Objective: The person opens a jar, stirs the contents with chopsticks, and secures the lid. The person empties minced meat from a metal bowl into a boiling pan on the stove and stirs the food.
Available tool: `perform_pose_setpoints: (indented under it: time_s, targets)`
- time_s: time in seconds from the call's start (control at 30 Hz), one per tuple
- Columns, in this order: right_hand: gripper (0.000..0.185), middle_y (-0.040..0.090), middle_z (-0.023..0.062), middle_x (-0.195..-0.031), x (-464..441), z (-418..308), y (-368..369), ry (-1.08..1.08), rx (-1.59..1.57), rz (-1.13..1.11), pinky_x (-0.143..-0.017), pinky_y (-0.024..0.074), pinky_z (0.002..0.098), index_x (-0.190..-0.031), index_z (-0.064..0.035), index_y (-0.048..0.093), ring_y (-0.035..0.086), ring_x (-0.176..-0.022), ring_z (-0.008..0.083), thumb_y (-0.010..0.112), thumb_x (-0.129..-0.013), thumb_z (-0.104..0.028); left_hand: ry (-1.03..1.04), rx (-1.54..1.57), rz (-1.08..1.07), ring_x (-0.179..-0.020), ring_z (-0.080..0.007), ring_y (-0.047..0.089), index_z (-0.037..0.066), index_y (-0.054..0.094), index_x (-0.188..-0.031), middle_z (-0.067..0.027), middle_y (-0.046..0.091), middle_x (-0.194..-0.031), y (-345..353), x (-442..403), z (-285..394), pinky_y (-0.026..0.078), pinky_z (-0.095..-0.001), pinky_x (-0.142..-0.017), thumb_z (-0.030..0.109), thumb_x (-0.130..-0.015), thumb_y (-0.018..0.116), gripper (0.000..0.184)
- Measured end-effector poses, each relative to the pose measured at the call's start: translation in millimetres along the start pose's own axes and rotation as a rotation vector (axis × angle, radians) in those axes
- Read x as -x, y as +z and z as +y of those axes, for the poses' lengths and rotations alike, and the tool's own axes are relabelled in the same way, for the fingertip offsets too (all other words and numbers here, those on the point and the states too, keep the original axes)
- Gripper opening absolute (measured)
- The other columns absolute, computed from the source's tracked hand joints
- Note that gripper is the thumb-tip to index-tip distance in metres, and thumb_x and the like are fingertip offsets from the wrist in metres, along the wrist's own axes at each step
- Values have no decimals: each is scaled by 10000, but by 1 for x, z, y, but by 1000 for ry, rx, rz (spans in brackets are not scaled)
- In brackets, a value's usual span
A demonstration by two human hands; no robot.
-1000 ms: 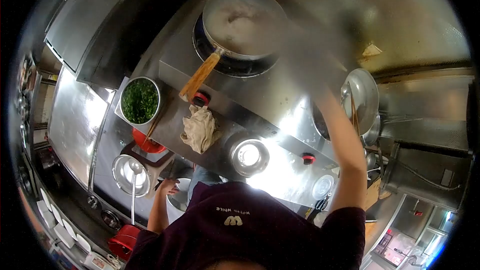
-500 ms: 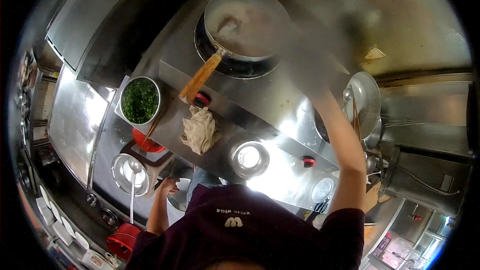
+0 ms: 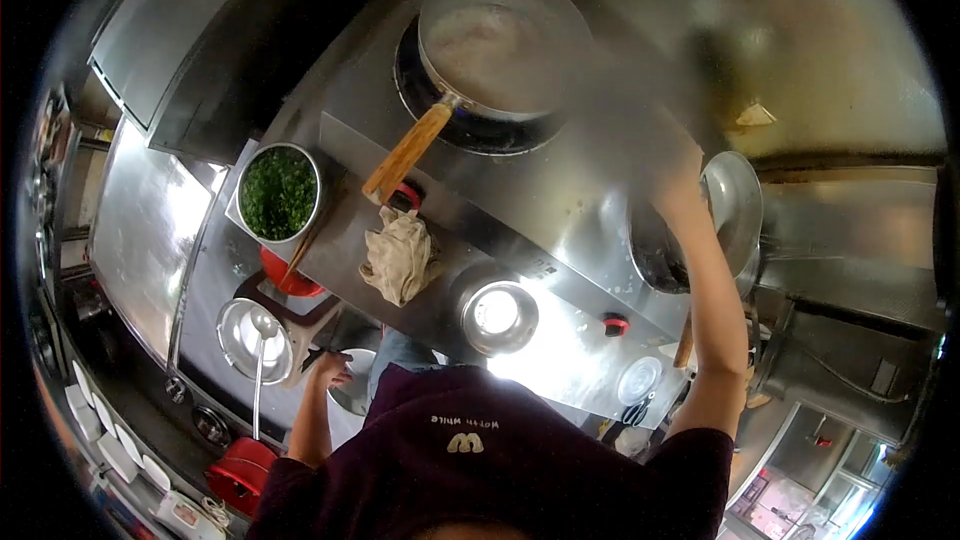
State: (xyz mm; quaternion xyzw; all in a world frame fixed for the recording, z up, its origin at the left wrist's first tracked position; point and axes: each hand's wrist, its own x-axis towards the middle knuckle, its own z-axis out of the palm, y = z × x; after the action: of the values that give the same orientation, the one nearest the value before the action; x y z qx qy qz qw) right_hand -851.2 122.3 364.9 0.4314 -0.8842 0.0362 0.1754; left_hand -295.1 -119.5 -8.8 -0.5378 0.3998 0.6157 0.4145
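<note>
A grey smear covers most of my right hand [image 3: 682, 172], so its fingers and anything in them cannot be made out; it is between the wooden-handled pan [image 3: 500, 105] and a second pan [image 3: 745, 200] at the right. Pale, cloudy liquid fills the first pan, which sits on the back burner. Low on the left, my left hand [image 3: 330, 370] is beside a white bucket [image 3: 362, 355], its fingers slightly apart and nothing visibly held. A dark object shows just behind that hand.
A crumpled cloth [image 3: 400, 258], a steel bowl [image 3: 499, 317] and a pot of chopped greens [image 3: 279, 192] stand along the counter. Lower left are a metal basin with a ladle [image 3: 240, 345] and a red container [image 3: 242, 475]. Scissors [image 3: 636, 410] lie near a round lid [image 3: 640, 380].
My right hand has moved right and slightly down, closer to the second pan. My left hand has shifted slightly left. The view has moved a little.
</note>
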Motion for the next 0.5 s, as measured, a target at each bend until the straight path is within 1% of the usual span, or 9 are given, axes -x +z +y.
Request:
perform_pose_setpoints:
  time_s: [0.03, 0.07, 0.17, 0.27, 0.37, 0.4, 0.47, 0.5]
  targets:
    - [209, 560, 64, -671, 1, -8, -5, -10, -34, -2, -459, 453, 347, -962, -159, 598, 552, -504, 269, 498, -779, -144, 22, 43, -18, -637, -259, 618, 38, 501, -1001, -150, 570, -852, -1, 1, 3, 463, -374, -555, 301, -776, 534, 348]
    - [216, 559, 63, -670, 1, -14, -3, -33, -58, 20, -462, 454, 348, -965, -156, 598, 553, -507, 270, 497, -775, -135, -13, -34, 124, -618, -252, 612, 39, 514, -977, -143, 573, -788, 6, -1, 6, 460, -353, -519, 300, -787, 524, 323]
    - [238, 561, 64, -673, 1, -29, 13, -109, -84, 109, -475, 460, 349, -974, -142, 597, 561, -522, 268, 498, -760, -106, 84, 24, 4, -623, -253, 613, 49, 519, -972, -139, 570, -751, 2, 17, 19, 464, -347, -509, 303, -796, 512, 309]
    - [250, 578, 77, -702, -20, -50, 17, -102, -11, 104, -492, 466, 347, -978, -125, 594, 580, -556, 258, 499, -750, -83, 36, -164, 42, -616, -262, 610, 67, 523, -983, -138, 565, -769, 3, 4, 20, 478, -369, -541, 304, -802, 502, 298]
    - [226, 598, 100, -730, -41, -42, 44, -17, 10, -85, -502, 469, 358, -961, -111, 594, 596, -589, 258, 490, -761, -92, -12, -89, 127, -642, -275, 614, 84, 521, -996, -136, 558, -777, 15, 27, 25, 482, -393, -577, 284, -805, 498, 278]
    - [218, 601, 104, -730, -49, -34, 55, 13, 9, -73, -507, 470, 362, -953, -115, 596, 599, -598, 262, 481, -768, -97, -34, -109, 180, -701, -296, 620, 87, 510, -1016, -143, 553, -807, 21, 38, 29, 480, -418, -616, 268, -808, 488, 276]
    - [206, 608, 112, -731, -60, -17, 73, 71, 9, -51, -516, 473, 369, -936, -123, 600, 603, -615, 270, 465, -782, -106, -17, -131, 155, -727, -308, 621, 87, 502, -1030, -157, 556, -834, 19, 39, 25, 477, -430, -628, 270, -809, 487, 288]
    - [204, 608, 114, -725, -62, -12, 71, 66, 24, -33, -526, 473, 379, -931, -129, 602, 603, -623, 278, 459, -786, -114, -8, -140, 142, -741, -314, 621, 87, 498, -1038, -163, 558, -847, 17, 39, 23, 476, -436, -635, 271, -809, 486, 294]
